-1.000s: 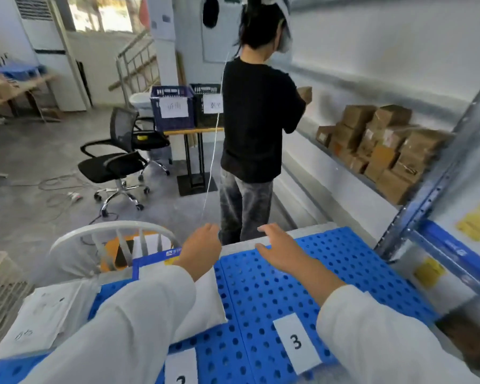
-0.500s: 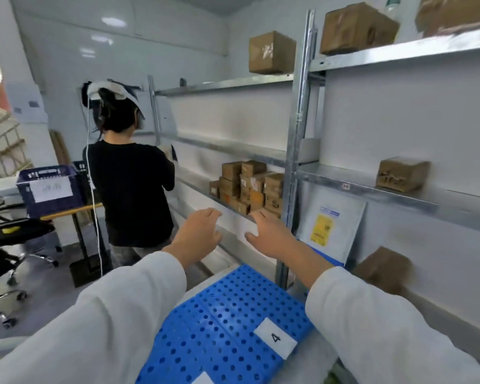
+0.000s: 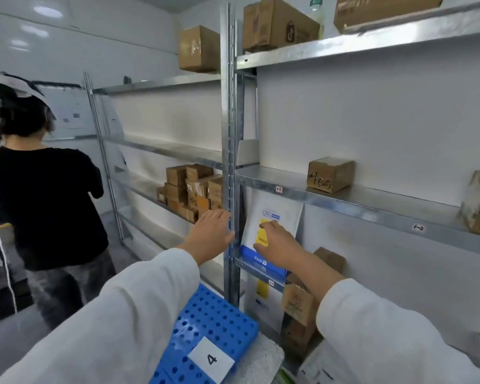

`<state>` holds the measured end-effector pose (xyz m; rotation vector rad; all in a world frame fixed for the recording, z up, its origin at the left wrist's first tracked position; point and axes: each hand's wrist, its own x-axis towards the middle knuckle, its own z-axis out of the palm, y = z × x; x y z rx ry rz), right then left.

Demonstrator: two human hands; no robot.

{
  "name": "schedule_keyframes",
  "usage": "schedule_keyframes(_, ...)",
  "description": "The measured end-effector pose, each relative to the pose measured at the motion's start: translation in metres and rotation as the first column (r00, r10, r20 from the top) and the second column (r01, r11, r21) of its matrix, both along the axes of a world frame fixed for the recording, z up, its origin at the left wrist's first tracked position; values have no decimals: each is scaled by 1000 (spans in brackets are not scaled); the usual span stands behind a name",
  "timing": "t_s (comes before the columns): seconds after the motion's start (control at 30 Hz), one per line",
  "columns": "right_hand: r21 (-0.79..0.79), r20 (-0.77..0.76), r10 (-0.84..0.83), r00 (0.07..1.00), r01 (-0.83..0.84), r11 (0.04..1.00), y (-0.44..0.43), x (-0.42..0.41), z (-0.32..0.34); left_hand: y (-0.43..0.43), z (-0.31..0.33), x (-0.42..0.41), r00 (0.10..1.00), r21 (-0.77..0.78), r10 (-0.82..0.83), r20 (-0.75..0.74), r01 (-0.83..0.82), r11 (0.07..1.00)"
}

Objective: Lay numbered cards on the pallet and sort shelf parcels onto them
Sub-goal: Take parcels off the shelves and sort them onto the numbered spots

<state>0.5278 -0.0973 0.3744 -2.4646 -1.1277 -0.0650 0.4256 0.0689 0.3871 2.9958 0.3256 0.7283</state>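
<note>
While the right hand (image 3: 278, 244) rests open fingers on a white mailer (image 3: 272, 217) standing on the shelf (image 3: 344, 195), the left hand (image 3: 209, 235) spreads open beside the upright post (image 3: 229, 162); card 4 (image 3: 211, 359) lies on the blue pallet (image 3: 211, 320) at six o'clock.

bystander (image 3: 39, 195): black top, standing, back to camera, 9 o'clock | white cable (image 3: 0, 239): hanging beside bystander | wall (image 3: 100, 40): white, glossy, 11 o'clock

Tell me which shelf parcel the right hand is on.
The white mailer with the yellow label and blue bottom band, standing upright beside the steel post. The right hand rests on its front; the others are brown cardboard boxes.
</note>
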Motion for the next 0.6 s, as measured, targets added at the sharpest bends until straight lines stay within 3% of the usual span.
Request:
schedule_keyframes(0.3,-57,-50,-106,993,103,993,-17,87,-34,1,-36,84,994,-107,-27,-105,16,994)
schedule_keyframes(0.47,5,-190,-211,959,215,977,-2,140,-51,30,-59,145,991,-220,-19,-129,-10,975)
schedule_keyframes(0.6,-9,-350,-326,878,345,939,15,178,-69,60,-82,205,983,-246,-26,-184,-21,969)
